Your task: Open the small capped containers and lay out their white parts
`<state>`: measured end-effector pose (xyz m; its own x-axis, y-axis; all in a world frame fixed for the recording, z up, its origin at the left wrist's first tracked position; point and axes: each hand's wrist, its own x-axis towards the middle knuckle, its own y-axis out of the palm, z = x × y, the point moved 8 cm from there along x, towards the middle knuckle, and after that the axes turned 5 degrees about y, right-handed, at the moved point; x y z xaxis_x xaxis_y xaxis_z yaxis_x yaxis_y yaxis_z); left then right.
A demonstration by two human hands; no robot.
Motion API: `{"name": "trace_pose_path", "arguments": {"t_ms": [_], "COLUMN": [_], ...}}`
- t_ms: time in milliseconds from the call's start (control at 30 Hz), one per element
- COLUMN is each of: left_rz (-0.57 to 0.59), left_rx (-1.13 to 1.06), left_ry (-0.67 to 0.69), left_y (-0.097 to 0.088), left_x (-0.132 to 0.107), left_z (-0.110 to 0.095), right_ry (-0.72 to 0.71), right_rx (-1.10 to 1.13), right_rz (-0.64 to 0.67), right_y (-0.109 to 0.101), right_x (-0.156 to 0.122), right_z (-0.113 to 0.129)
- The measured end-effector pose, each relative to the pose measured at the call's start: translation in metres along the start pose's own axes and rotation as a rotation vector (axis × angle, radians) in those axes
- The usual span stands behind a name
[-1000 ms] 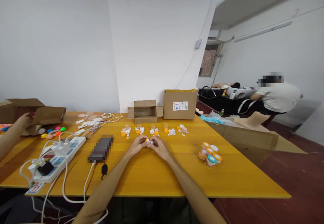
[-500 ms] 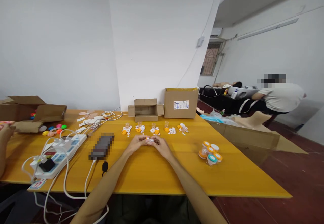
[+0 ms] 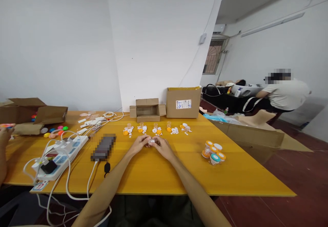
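Note:
Over the middle of the table, my left hand [image 3: 139, 145] and my right hand [image 3: 162, 147] meet with fingers closed round a small clear plastic jar [image 3: 152, 141]. Fingers cover much of the jar, so its ends are hard to make out. Beyond my hands runs a row of small groups: clear open cups [image 3: 155, 126], orange rings [image 3: 159, 132] and white discs [image 3: 175, 130]. To the right stands a cluster of clear jars with orange, white and teal lids [image 3: 215, 157], some of them stacked.
A power strip [image 3: 60, 158] with white cables and a blurred dark device [image 3: 104, 147] lie left. Cardboard boxes [image 3: 148, 112] [image 3: 183, 103] stand at the back. Coloured balls [image 3: 60, 128] lie near another box [image 3: 51, 113]. Another person's hand [image 3: 3, 136] is far left; a seated person [image 3: 287, 92] is right.
My fingers have shifted on the small jar, and the orange bit that showed by my left fingertips is now out of sight. Both hands stay in nearly the same place.

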<state>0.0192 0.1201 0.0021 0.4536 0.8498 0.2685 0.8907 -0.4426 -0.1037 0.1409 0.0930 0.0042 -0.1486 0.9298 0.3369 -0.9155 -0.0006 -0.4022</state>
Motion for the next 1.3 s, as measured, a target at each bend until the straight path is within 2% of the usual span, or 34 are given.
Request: {"name": "trace_pose_path", "arguments": {"t_ms": [167, 433, 600, 700, 900, 1067, 1300], "left_rz": [-0.009, -0.011, -0.028, -0.030, -0.035, -0.037, -0.040], "left_rx": [0.018, 0.011, 0.026, 0.043, 0.052, 0.044, 0.048], "left_ry": [0.038, 0.048, 0.056, 0.058, 0.057, 0.062, 0.039], "left_y": [0.000, 0.000, -0.001, -0.001, -0.001, -0.001, -0.002], "left_x": [0.001, 0.001, 0.001, 0.001, 0.000, 0.000, 0.000], "left_z": [0.000, -0.003, -0.004, -0.003, -0.004, -0.006, -0.002], "right_ry": [0.056, -0.052, 0.050, 0.055, -0.049, 0.040, 0.010], "right_rx": [0.045, -0.072, -0.130, -0.169, -0.133, -0.149, -0.135], "right_rz": [0.013, -0.046, -0.110, -0.092, -0.098, -0.114, -0.079], "right_y": [0.002, -0.003, -0.007, -0.005, -0.005, -0.005, -0.003], "right_x": [0.001, -0.005, -0.004, -0.003, -0.006, -0.004, -0.004], "right_z": [-0.006, 0.006, -0.001, -0.002, 0.004, -0.003, -0.007]}}
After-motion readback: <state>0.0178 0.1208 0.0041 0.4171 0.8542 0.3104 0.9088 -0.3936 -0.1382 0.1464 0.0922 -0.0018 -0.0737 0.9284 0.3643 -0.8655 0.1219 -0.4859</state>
